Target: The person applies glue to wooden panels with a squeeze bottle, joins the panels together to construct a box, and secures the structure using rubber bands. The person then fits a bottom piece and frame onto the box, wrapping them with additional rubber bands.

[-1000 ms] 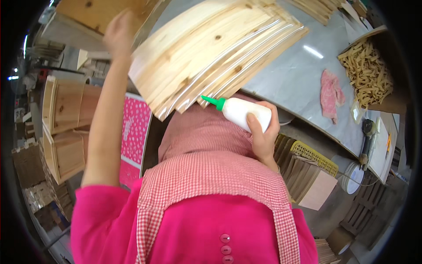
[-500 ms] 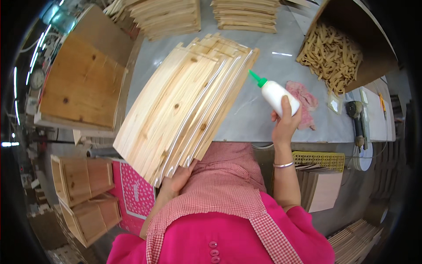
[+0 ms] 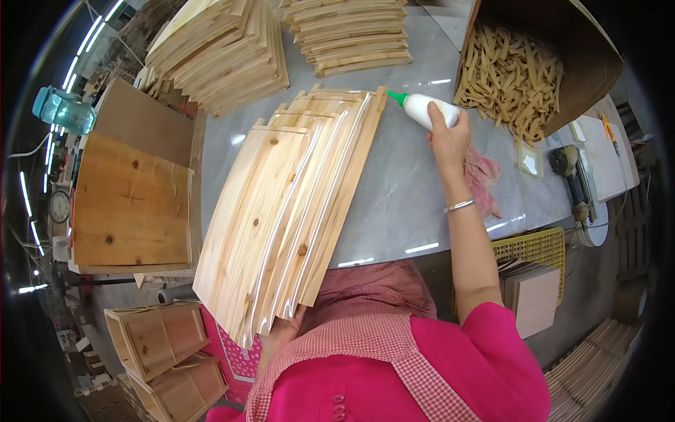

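Note:
My right hand (image 3: 450, 137) is closed round a white squeeze glue bottle (image 3: 427, 111) with a green nozzle. The nozzle points left, its tip at the far right corner of a fanned stack of wooden boards (image 3: 271, 211); I cannot tell whether it touches. Shiny white glue lines run along several of the stepped board edges. At the near end of the stack, my left hand (image 3: 285, 327) grips the boards from below, its fingers partly hidden by the wood. The boards slant over the front of the grey table (image 3: 394, 204).
Stacked boards (image 3: 351, 39) stand at the back. Far right, an open box (image 3: 583, 49) holds tan strips (image 3: 510, 77). A pink cloth (image 3: 481, 183) and a corded power tool (image 3: 573, 179) lie on the right. A tall wooden panel (image 3: 133, 204) stands left; wooden boxes (image 3: 158, 337) sit below.
My right hand has carried the glue bottle up and left, bringing its nozzle to the boards' far corner. The whole view has shifted, and the boards sit lower in it.

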Demonstrator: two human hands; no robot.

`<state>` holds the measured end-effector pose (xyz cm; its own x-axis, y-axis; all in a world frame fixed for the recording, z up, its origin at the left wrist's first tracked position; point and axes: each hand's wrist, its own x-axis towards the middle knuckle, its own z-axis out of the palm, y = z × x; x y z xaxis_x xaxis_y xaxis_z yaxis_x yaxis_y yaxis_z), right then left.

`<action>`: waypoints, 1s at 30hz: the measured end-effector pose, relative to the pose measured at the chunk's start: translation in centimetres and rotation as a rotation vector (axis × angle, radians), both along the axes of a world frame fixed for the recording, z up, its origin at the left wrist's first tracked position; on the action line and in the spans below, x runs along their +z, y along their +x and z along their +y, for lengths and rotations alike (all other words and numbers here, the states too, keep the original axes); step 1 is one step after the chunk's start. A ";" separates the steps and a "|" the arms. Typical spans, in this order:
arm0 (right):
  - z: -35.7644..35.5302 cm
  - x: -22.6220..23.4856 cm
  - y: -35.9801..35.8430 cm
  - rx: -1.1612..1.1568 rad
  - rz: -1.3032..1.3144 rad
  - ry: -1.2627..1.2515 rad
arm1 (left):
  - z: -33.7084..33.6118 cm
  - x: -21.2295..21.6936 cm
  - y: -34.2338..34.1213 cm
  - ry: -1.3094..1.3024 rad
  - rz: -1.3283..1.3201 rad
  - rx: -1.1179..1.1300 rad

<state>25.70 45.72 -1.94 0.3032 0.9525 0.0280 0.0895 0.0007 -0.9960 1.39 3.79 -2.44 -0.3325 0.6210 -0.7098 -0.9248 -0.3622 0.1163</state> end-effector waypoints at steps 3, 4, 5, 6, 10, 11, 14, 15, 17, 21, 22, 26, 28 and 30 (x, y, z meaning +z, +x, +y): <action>1.8 -1.8 0.1 -0.043 -0.162 0.104 | 0.1 0.2 0.3 0.031 0.045 -0.017; 2.1 -1.9 0.1 -0.043 -0.163 0.101 | 0.0 0.3 0.4 0.028 0.045 -0.018; 2.4 -2.0 0.3 -0.058 -0.197 0.111 | 0.0 0.4 0.4 0.059 0.047 -0.028; 2.3 -1.9 0.3 -0.068 -0.234 0.120 | -0.1 0.4 0.5 0.088 0.048 -0.033; 0.1 -1.3 1.0 -0.028 -0.202 0.114 | -0.7 -0.1 0.2 0.023 0.024 -0.037; -0.8 -0.9 1.1 0.008 -0.211 0.125 | -0.7 -0.2 0.3 -0.001 0.035 -0.021; -4.3 0.1 1.1 0.106 -0.205 0.144 | -0.7 -0.2 0.2 0.059 0.031 -0.008; -5.6 0.5 1.0 0.157 -0.189 0.161 | -0.7 -0.2 0.1 0.106 0.043 -0.043; -8.3 0.8 1.4 0.196 -0.198 0.174 | -1.0 -0.4 0.0 0.153 0.051 -0.097; -14.2 2.0 1.5 0.335 -0.176 0.183 | 0.2 0.0 -0.2 0.068 0.087 -0.095; -15.6 2.4 1.2 0.361 -0.173 0.171 | 0.6 0.6 0.1 0.029 0.128 -0.097; -21.3 3.2 1.6 0.537 -0.129 0.141 | 1.0 0.8 0.2 0.035 0.120 -0.097; -24.0 4.2 1.3 0.639 -0.163 0.169 | 1.0 0.9 0.3 0.092 0.127 -0.124; -26.1 3.7 1.1 0.724 -0.150 0.186 | 0.7 0.4 0.1 0.115 0.126 -0.138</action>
